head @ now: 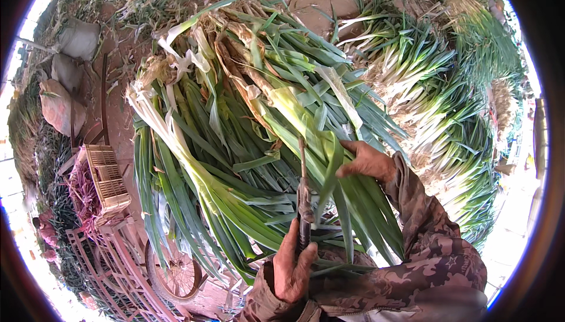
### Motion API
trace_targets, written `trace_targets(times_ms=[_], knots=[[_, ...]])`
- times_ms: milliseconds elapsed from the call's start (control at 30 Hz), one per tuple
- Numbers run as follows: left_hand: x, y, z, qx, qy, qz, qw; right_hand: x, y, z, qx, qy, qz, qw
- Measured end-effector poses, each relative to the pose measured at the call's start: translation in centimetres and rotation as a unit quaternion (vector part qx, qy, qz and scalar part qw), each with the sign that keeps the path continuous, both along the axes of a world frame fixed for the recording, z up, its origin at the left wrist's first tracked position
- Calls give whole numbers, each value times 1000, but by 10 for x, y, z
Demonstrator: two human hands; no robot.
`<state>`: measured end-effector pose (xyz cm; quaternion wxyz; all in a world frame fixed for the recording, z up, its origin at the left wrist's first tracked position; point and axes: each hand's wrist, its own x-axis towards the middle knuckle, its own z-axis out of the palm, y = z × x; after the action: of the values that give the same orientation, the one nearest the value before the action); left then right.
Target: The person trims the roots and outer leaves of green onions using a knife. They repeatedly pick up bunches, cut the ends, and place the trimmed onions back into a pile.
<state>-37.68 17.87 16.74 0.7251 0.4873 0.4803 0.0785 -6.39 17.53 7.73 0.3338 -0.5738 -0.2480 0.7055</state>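
Observation:
My left hand grips the black handle of an air blow gun, its thin nozzle pointing away from me. With my right hand I hold a long green onion by its leaves. Brown, dry outer skin still covers its far end, and part of the stalk lies behind the nozzle. A heap of green onions spreads beneath both hands. On the heap's left side lie pale, peeled-looking stalks, roots at the far end and leaves toward me.
Rows of green onions cover the ground on the right. To the left stand a slatted crate, a metal-framed cart and a spoked wheel. Filled sacks sit farther left. Leaf scraps litter the ground beyond the heap.

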Motion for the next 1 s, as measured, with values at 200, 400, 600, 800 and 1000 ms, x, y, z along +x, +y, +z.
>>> trace_targets(times_ms=[200,400,600,800,1000], knots=[[-2,-5,8,-72,-48,120,989,-7,-16,27,112,-375,222,893],[1,-26,21,-65,-17,-7,998,-35,-13,49,160,-624,240,726],[14,-31,2,-84,-53,43,994,-44,-19,60,186,-664,223,689],[32,-3,-33,-39,-54,73,995,-48,-50,65,172,-595,196,760],[63,58,-96,113,0,48,992,-36,-76,44,144,-484,153,849]])
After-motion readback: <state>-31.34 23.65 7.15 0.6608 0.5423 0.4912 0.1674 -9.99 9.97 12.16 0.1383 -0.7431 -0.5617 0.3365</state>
